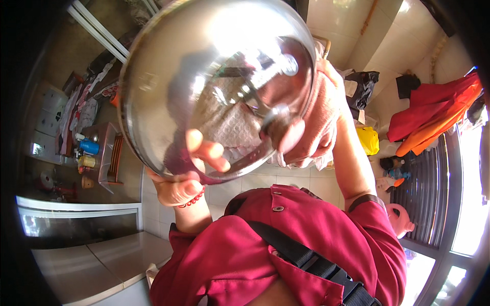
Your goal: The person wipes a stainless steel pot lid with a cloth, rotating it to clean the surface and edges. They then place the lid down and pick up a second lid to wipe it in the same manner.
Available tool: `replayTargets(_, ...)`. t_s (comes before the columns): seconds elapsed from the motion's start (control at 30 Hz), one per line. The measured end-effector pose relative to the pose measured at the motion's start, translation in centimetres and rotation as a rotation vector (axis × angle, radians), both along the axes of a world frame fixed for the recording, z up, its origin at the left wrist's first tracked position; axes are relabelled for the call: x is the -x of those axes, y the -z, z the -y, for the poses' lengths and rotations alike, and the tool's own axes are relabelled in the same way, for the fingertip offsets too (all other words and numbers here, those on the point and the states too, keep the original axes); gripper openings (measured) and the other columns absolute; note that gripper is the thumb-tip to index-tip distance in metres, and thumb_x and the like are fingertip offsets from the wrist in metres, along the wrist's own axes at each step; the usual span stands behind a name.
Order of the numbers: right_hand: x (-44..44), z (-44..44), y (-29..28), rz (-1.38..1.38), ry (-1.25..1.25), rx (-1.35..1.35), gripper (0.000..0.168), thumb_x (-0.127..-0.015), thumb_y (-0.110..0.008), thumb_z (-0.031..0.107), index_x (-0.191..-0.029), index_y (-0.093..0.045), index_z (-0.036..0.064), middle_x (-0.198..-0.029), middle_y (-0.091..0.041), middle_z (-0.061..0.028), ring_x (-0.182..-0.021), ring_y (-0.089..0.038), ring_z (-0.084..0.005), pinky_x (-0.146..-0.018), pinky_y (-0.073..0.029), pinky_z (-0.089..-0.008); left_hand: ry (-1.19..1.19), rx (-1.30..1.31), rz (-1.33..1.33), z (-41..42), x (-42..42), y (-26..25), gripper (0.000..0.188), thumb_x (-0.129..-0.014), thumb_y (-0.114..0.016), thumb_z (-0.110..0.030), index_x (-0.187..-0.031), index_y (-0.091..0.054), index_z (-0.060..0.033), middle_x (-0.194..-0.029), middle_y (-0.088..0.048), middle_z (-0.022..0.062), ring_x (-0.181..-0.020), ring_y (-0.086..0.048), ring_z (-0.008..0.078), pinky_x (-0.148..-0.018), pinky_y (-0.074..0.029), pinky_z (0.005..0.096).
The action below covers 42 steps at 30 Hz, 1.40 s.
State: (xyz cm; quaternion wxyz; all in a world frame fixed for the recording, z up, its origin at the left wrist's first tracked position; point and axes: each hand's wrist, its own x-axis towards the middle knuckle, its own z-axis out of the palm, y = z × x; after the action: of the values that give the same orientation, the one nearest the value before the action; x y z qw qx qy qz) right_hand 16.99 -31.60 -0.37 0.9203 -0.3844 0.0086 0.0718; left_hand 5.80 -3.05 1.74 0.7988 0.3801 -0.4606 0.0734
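A large domed glass pot lid (153, 103) with a metal rim is held up close before me, tilted. Its round knob (287, 134) shows at the lower right of the glass. My left hand (178, 189), with a red bead bracelet at the wrist, grips the lower left rim, and some of its fingers show through the glass. On the other side, my right hand (333, 78) holds a pink cloth (321, 118) at the lid's right edge; most of its fingers are hidden. Bright glare and reflections cover part of the glass.
A tiled ledge (103, 264) lies at lower left, below a white window frame (80, 205). Beyond the glass, a blue bottle (89, 146) stands among other containers. At right are red and orange fabric (425, 111), a yellow bag (368, 140) and a pink plastic jug (398, 220).
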Motion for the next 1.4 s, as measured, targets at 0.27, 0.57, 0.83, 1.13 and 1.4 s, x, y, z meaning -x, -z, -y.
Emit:
replayTargets(0.27, 4.2, -7.6, -0.5, 0.055, 0.109, 0.162, 0.035, -0.096, -0.058, 0.017, -0.128, -0.058, 0.003, -0.119, -0.065, -0.0097, -0.111, -0.057, -0.0169, -0.1, -0.044, -0.0293, -0.664, 0.103, -0.13, 3.8, -1.9, -1.9, 0.069, -0.086, -0.057, -0.013, -0.147, -0.031, 0.0038, -0.144, -0.046, 0.0182, -0.102, -0.067, 0.0321, -0.079, -0.06, 0.0338)
replayTargets(0.57, 1.9, -2.9, -6.3, -0.038, -0.092, 0.005, 0.033, -0.096, -0.058, 0.024, -0.12, -0.062, 0.002, -0.11, -0.069, -0.011, -0.094, -0.064, -0.0201, -0.09, -0.05, -0.0322, 0.457, -0.041, -0.372, -1.2, -3.7, -1.5, 0.088, -0.095, -0.054, -0.019, -0.155, 0.011, -0.0161, -0.145, -0.035, 0.035, -0.122, -0.049, 0.0545, -0.083, -0.059, 0.0533)
replayTargets(0.83, 0.3, -3.0, -5.6, 0.394, 0.191, 1.035, 0.046, -0.101, -0.047, 0.033, -0.129, -0.057, -0.002, -0.127, -0.063, -0.0124, -0.118, -0.057, -0.0201, -0.103, -0.04, -0.0309, -0.178, 0.087, -0.526, 3.5, -3.0, 0.4, 0.065, -0.09, -0.059, -0.01, -0.147, -0.03, -0.0015, -0.135, -0.053, 0.027, -0.111, -0.061, 0.0446, -0.097, -0.051, 0.0548)
replayTargets(1.13, 8.6, -8.6, -0.6, 1.25, 0.568, 1.359, 0.053, -0.067, -0.067, -0.003, -0.119, -0.064, 0.005, -0.119, -0.059, -0.0181, -0.098, -0.062, -0.0363, -0.083, -0.053, -0.0429, 0.017, 0.302, -0.705, 3.4, -6.6, 3.0, 0.065, -0.092, -0.055, -0.012, -0.15, -0.027, -0.0055, -0.144, -0.046, 0.0205, -0.134, -0.043, 0.0381, -0.109, -0.039, 0.0526)
replayTargets(1.4, 4.2, -3.3, -2.1, 1.019, 0.646, 1.22, 0.032, -0.078, -0.059, -0.002, -0.109, -0.064, 0.002, -0.113, -0.061, -0.0155, -0.093, -0.064, -0.0338, -0.08, -0.053, -0.0371, 0.048, 0.2, -0.559, 1.0, -4.7, 4.0, 0.067, -0.089, -0.061, -0.011, -0.149, -0.03, -0.0078, -0.142, -0.048, 0.0243, -0.116, -0.058, 0.0469, -0.098, -0.048, 0.0616)
